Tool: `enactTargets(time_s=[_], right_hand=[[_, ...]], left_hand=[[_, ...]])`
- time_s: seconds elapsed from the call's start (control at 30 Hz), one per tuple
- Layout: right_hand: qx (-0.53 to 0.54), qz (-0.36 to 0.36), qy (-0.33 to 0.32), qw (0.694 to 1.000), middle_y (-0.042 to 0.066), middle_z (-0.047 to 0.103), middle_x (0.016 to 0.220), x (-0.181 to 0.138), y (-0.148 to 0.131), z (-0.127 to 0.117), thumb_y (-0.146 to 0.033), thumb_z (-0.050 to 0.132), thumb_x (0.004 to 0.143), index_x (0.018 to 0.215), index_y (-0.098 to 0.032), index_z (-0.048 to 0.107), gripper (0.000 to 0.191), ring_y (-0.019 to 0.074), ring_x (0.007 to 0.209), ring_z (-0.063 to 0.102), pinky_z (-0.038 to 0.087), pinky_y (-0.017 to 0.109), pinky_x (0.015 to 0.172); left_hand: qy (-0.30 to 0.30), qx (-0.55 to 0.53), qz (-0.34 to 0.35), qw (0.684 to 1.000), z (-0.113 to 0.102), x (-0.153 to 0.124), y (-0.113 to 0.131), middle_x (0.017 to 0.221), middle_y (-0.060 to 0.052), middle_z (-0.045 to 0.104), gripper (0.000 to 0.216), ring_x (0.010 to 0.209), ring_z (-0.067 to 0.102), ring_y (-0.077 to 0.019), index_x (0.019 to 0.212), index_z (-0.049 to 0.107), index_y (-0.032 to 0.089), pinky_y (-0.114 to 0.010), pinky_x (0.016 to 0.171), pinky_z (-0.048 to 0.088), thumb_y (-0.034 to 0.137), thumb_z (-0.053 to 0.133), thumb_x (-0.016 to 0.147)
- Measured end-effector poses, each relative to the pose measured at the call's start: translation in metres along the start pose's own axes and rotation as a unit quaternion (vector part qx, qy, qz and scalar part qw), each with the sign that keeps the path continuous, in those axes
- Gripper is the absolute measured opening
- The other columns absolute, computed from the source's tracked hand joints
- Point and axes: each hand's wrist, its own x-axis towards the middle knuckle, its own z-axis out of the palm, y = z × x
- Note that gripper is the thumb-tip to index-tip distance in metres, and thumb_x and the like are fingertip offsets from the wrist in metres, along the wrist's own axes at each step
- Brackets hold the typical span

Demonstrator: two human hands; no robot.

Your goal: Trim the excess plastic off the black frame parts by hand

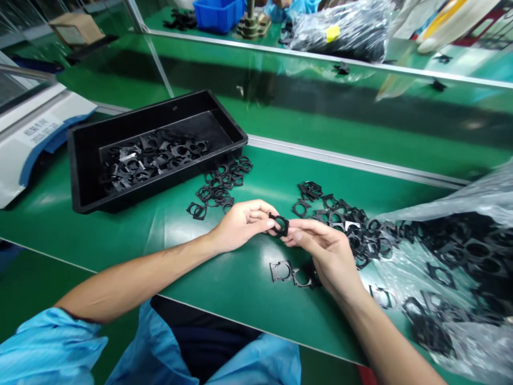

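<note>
**Two bare hands sorting-height over a green-topped desk [120, 235], head-camera view.** The left hand [240, 227] and the right hand [324, 256] are together, their fingertips pinching a single black moulded frame [279, 225] with a round opening. The frame is held just above the desk, in front of and to the right of the black plastic tray [160, 120], the landmark for all positions here.

Inside the tray lies a heap of similar black frames [152, 155]. A loose cluster of frames [222, 182] sits on the desk just beside the tray's near right corner. A larger spread of frames [344, 224] lies farther right of the tray, directly beyond the hands, and runs up to a clear plastic bag [452, 203] filled with more black frames. Two single frames [280, 271] lie flat on the desk on the near side of the tray, below the hands, with a darker piece against them at the right hand's edge.

Beyond the tray run an aluminium rail [352, 160] and a second green surface, which carries a blue plastic bin [218, 13] and a bulging plastic bag [340, 29]. A white machine with blue trim [32, 144] stands left of the tray. Light blue sleeves [48, 347] enter at the lower edge.
</note>
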Motion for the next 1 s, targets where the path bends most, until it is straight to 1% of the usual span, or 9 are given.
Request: enactTargets(time_s=[0.1, 0.23, 0.33, 0.4, 0.5, 0.6, 0.77, 0.87, 1.0], right_hand=[[-0.005, -0.001, -0.003, 1.0, 0.005, 0.079, 0.082, -0.0015, -0.0001, -0.0007, -0.037, 0.087, 0.074, 0.089, -0.022, 0.081, 0.022, 0.0184, 0.076, 0.073, 0.062, 0.033, 0.078], [-0.047, -0.021, -0.003, 0.999, 0.004, 0.076, 0.083, -0.0016, 0.0009, -0.0011, -0.039, 0.087, 0.075, 0.091, -0.022, 0.08, 0.024, 0.0181, 0.074, 0.071, 0.061, 0.033, 0.077], [-0.124, -0.085, 0.021, 0.988, 0.005, 0.075, 0.09, -0.0016, 0.0019, -0.0012, -0.039, 0.083, 0.079, 0.087, -0.024, 0.08, 0.018, 0.0196, 0.08, 0.07, 0.061, 0.033, 0.075], [-0.178, -0.14, 0.037, 0.973, 0.006, 0.074, 0.092, -0.0024, 0.0019, -0.0011, -0.036, 0.079, 0.083, 0.085, -0.026, 0.079, 0.011, 0.0216, 0.086, 0.069, 0.061, 0.035, 0.076], [-0.223, -0.2, 0.035, 0.953, 0.006, 0.073, 0.089, -0.0049, 0.0013, -0.0001, -0.028, 0.073, 0.087, 0.086, -0.027, 0.078, 0.005, 0.0232, 0.09, 0.067, 0.059, 0.038, 0.081], [-0.228, -0.202, 0.028, 0.952, 0.007, 0.072, 0.093, -0.0075, 0.0008, 0.0019, -0.025, 0.072, 0.087, 0.09, -0.027, 0.077, 0.006, 0.0232, 0.089, 0.066, 0.06, 0.037, 0.078], [-0.212, -0.194, 0.025, 0.957, 0.008, 0.07, 0.101, -0.0086, 0.0013, 0.0033, -0.026, 0.073, 0.086, 0.097, -0.026, 0.075, 0.011, 0.0225, 0.091, 0.065, 0.061, 0.035, 0.075], [-0.22, -0.211, 0.021, 0.952, 0.007, 0.07, 0.099, -0.0076, 0.0011, 0.0028, -0.024, 0.073, 0.086, 0.097, -0.027, 0.075, 0.012, 0.0231, 0.093, 0.065, 0.059, 0.035, 0.076], [-0.247, -0.228, 0.02, 0.941, 0.006, 0.071, 0.092, -0.007, 0.0004, 0.0024, -0.023, 0.072, 0.087, 0.088, -0.027, 0.076, 0.006, 0.0237, 0.091, 0.066, 0.057, 0.04, 0.086]], left_hand=[[-0.001, -0.002, 0.003, 1.0, -0.0012, 0.0008, -0.0012, 0.088, -0.009, 0.078, 0.033, 0.076, 0.075, -0.0169, 0.097, 0.066, 0.012, -0.029, 0.078, 0.059, 0.034, 0.081, 0.079], [0.0, 0.021, 0.005, 1.0, -0.0005, -0.0005, -0.0014, 0.085, -0.007, 0.077, 0.027, 0.076, 0.075, -0.016, 0.093, 0.067, 0.012, -0.028, 0.077, 0.059, 0.031, 0.081, 0.079], [0.009, 0.06, 0.031, 0.998, 0.0016, -0.0029, -0.0006, 0.084, -0.005, 0.075, 0.02, 0.077, 0.073, -0.0143, 0.089, 0.07, 0.012, -0.026, 0.077, 0.059, 0.026, 0.08, 0.078], [0.011, 0.082, 0.067, 0.994, 0.0035, -0.0048, 0.0002, 0.09, -0.005, 0.072, 0.013, 0.082, 0.071, -0.0135, 0.087, 0.072, 0.013, -0.026, 0.08, 0.059, 0.019, 0.079, 0.078], [0.007, 0.095, 0.122, 0.988, 0.0057, -0.007, 0.0009, 0.095, -0.005, 0.069, 0.007, 0.09, 0.069, -0.0134, 0.084, 0.072, 0.014, -0.027, 0.088, 0.06, 0.011, 0.074, 0.078], [0.006, 0.104, 0.151, 0.983, 0.0061, -0.0076, 0.0006, 0.095, -0.006, 0.068, 0.007, 0.092, 0.068, -0.0136, 0.082, 0.072, 0.015, -0.028, 0.089, 0.061, 0.008, 0.071, 0.079], [0.017, 0.113, 0.164, 0.98, 0.0054, -0.0072, -0.0007, 0.095, -0.006, 0.067, 0.009, 0.092, 0.068, -0.0137, 0.082, 0.073, 0.015, -0.027, 0.088, 0.061, 0.007, 0.07, 0.079], [0.017, 0.116, 0.166, 0.979, 0.0056, -0.0071, -0.0006, 0.095, -0.006, 0.068, 0.01, 0.092, 0.068, -0.0134, 0.082, 0.073, 0.015, -0.026, 0.088, 0.061, 0.006, 0.069, 0.079], [0.018, 0.146, 0.186, 0.971, 0.0057, -0.0073, 0.0013, 0.095, -0.006, 0.07, 0.01, 0.091, 0.069, -0.0139, 0.082, 0.073, 0.016, -0.025, 0.085, 0.06, 0.008, 0.068, 0.08]])
